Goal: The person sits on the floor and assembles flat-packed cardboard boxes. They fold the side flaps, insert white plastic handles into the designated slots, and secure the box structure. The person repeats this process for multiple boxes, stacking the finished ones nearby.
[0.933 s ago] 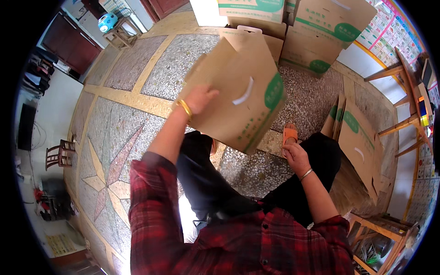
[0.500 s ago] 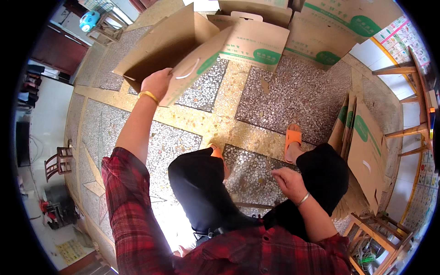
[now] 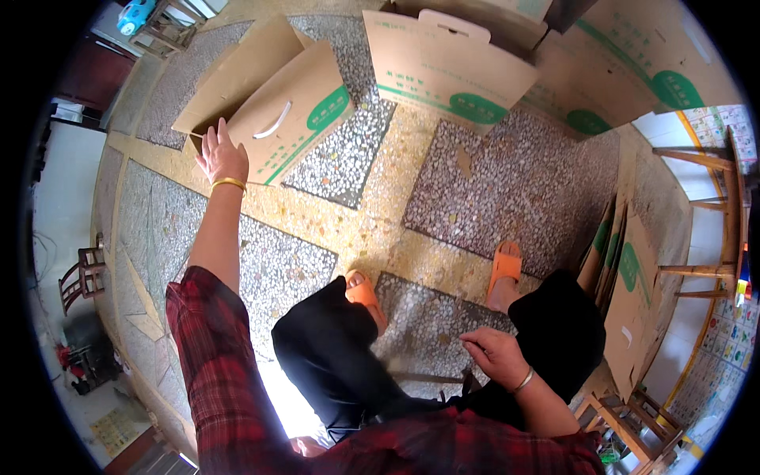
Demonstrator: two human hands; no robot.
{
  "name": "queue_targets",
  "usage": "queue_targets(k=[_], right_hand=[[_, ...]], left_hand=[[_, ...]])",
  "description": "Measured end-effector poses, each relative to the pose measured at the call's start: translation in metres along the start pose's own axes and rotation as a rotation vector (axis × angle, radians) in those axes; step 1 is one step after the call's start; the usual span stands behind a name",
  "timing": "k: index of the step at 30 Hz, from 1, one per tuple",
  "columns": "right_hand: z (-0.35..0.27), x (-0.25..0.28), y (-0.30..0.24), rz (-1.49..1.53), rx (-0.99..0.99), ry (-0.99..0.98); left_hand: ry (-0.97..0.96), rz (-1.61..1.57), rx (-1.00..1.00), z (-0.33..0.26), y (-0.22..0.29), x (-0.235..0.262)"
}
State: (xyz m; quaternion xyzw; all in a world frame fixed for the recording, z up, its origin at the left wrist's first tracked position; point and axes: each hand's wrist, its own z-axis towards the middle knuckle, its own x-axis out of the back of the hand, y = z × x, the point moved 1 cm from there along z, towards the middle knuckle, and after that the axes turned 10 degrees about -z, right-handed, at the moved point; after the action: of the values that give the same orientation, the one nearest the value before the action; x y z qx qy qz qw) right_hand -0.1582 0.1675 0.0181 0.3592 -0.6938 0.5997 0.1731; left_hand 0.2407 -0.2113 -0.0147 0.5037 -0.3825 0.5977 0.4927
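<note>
A brown cardboard carton [image 3: 285, 146] with green print and a white handle stands on the floor ahead on the left, its top open. My left hand [image 3: 224, 161] reaches out to the carton's near left corner. Its fingers are stretched out and it grips nothing. Whether the fingertips touch the cardboard I cannot tell. Above my right knee, my right hand [image 3: 499, 358] hangs with its fingers curled in and nothing showing in them.
More open cartons [image 3: 443, 71] stand ahead, with larger ones [image 3: 633, 71] at the far right. Several flattened cartons [image 3: 629, 293] lean upright by my right leg. A wooden stool [image 3: 633, 427] is at the lower right, wooden furniture [image 3: 712, 206] beyond it, and a small chair [image 3: 83, 277] far left.
My left hand has let go of the carton's near panel and opened. The carton now rests further left, its panel more upright. My right hand has stayed curled by the knee.
</note>
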Motion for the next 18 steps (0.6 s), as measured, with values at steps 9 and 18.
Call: queue_targets(k=[9,18], right_hand=[[0.041,0.0,0.0,-0.114,0.094,-0.034],[0.173,0.098,0.022,-0.512,0.234,0.041]], left_hand=[[-0.011,-0.881,-0.364,-0.055,0.005,-0.019],[-0.84,-1.655,0.073,-0.209,0.125,0.043]])
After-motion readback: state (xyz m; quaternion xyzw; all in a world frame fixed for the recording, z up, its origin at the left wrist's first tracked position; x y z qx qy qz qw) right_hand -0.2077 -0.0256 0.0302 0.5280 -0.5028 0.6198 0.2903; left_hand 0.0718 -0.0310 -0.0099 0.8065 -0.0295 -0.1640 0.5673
